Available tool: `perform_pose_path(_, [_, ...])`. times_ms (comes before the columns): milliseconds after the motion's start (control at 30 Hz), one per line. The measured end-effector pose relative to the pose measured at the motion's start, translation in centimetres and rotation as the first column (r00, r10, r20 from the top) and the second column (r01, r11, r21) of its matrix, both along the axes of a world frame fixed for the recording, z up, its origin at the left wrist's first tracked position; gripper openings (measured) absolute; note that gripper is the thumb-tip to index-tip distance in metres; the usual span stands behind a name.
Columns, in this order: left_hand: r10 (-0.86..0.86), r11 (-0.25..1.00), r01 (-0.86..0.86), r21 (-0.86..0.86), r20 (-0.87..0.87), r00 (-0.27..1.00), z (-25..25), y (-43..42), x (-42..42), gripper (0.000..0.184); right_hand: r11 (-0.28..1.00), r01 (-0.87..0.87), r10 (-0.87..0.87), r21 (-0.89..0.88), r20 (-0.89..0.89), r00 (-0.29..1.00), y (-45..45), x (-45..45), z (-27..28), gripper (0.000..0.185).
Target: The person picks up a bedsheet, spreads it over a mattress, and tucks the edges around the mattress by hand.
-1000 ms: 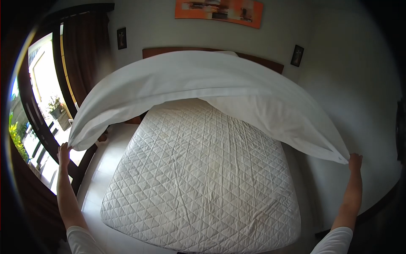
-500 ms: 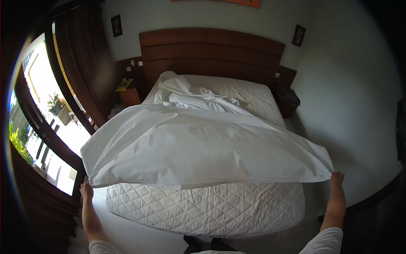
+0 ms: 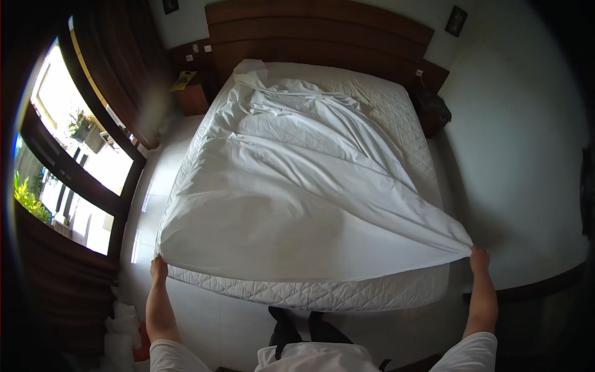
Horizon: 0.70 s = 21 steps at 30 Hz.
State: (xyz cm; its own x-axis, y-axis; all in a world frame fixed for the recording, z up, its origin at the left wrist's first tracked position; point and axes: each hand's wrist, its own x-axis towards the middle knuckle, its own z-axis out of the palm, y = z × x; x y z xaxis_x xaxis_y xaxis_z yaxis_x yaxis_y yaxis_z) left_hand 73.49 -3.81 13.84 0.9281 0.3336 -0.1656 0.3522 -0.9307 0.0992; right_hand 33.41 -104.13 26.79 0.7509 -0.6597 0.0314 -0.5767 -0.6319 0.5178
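A white bed sheet [image 3: 266,217] is stretched between my two hands over the foot half of the bed. My left hand [image 3: 159,267] is closed on its near left corner, beside the mattress edge. At the opposite corner my right hand [image 3: 479,260] grips the sheet, just past the mattress's right side. Toward the headboard the sheet lies in loose folds and wrinkles. Below its front edge shows the quilted white mattress [image 3: 310,296], which is also bare along the right side and at the upper right.
A brown wooden headboard [image 3: 316,28] stands against the wall, with a nightstand [image 3: 191,98] on the left and a dark bag [image 3: 434,110] on the right. A glass door [image 3: 87,161] and brown curtains are at left. White bundled fabric [image 3: 124,325] lies on the floor.
The billowing sheet has sunk down onto the mattress. My left hand has moved inward to the right, and my right hand slightly left. My view has tilted further down.
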Motion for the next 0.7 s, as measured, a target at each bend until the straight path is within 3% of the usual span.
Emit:
perform_pose_path(67, [-0.033, 0.998, 0.033, 0.053, -0.01, 0.999, -2.6, 0.8, 0.4, 0.031, 0.996, -0.081, 0.081, -0.021, -0.024, 0.996, -0.2, -1.0, -2.9, 0.015])
perform_pose_path(100, [0.051, 0.997, -0.052, -0.051, -0.015, 0.999, -4.2, 1.6, 0.9, 0.034, 0.986, -0.164, 0.164, 0.003, 0.006, 0.986, -0.3, -1.7, -4.4, 0.015])
perform_pose_path(167, [0.099, 0.992, -0.101, -0.08, -0.024, 0.995, -0.6, -1.9, -0.2, 0.034, 0.96, -0.276, 0.276, 0.049, 0.007, 0.961, 0.0, -3.0, -5.8, 0.012])
perform_pose_path(200, [0.152, 0.982, -0.154, -0.107, -0.028, 0.988, 1.1, -3.4, -0.9, 0.035, 0.96, -0.275, 0.276, 0.054, 0.0, 0.961, -0.1, -3.5, -6.2, 0.012])
perform_pose_path(233, [0.052, 0.999, -0.052, -0.001, -0.007, 0.999, 1.1, -3.1, -1.1, 0.036, 0.964, -0.229, 0.234, 0.136, -0.019, 0.972, -0.2, -4.0, -6.6, 0.012])
perform_pose_path(267, [0.049, 0.999, -0.049, 0.001, -0.01, 0.999, 0.5, -1.9, -1.1, 0.036, 0.961, -0.178, 0.19, 0.213, -0.038, 0.981, -0.4, -4.5, -6.9, 0.013])
perform_pose_path(333, [-0.021, 1.0, 0.02, 0.019, 0.052, 0.998, -1.0, -0.1, -1.1, 0.037, 0.957, -0.201, 0.208, 0.208, -0.013, 0.978, -0.4, -5.1, -7.4, 0.013])
perform_pose_path(367, [0.053, 0.998, -0.053, -0.021, 0.023, 0.998, 1.1, -2.2, -2.0, 0.036, 0.953, -0.228, 0.229, 0.198, 0.017, 0.973, -0.3, -5.4, -7.6, 0.014])
perform_pose_path(400, [0.008, 1.0, -0.008, -0.012, 0.052, 0.999, -0.7, -0.5, -2.6, 0.035, 0.956, -0.218, 0.22, 0.196, 0.014, 0.975, -0.3, -5.8, -7.7, 0.014])
perform_pose_path(467, [0.005, 0.996, 0.001, -0.091, 0.063, 0.998, -2.5, -0.8, -4.1, 0.036, 0.935, -0.297, 0.291, 0.194, 0.061, 0.955, 0.2, -6.7, -8.2, 0.016])
perform_pose_path(533, [0.022, 0.973, -0.006, -0.232, 0.064, 0.998, -10.1, -0.1, -5.1, 0.038, 0.929, -0.284, 0.263, 0.237, 0.117, 0.958, 0.6, -8.1, -10.0, 0.018])
perform_pose_path(600, [-0.001, 0.907, -0.059, -0.418, -0.141, 0.99, -10.2, -9.0, -9.7, 0.035, 0.915, -0.188, 0.168, 0.356, 0.085, 0.982, 2.3, -8.7, -10.4, 0.02])
perform_pose_path(633, [-0.1, 0.835, -0.01, -0.549, -0.17, 0.98, -14.9, -11.1, -11.3, 0.032, 0.905, -0.211, 0.188, 0.369, 0.098, 0.977, 3.3, -8.9, -10.8, 0.02])
perform_pose_path(700, [-0.193, 0.628, -0.104, -0.771, -0.284, 0.939, -16.4, -21.1, -16.6, 0.026, 0.892, -0.292, 0.257, 0.346, 0.144, 0.956, 4.7, -9.0, -11.3, 0.019])
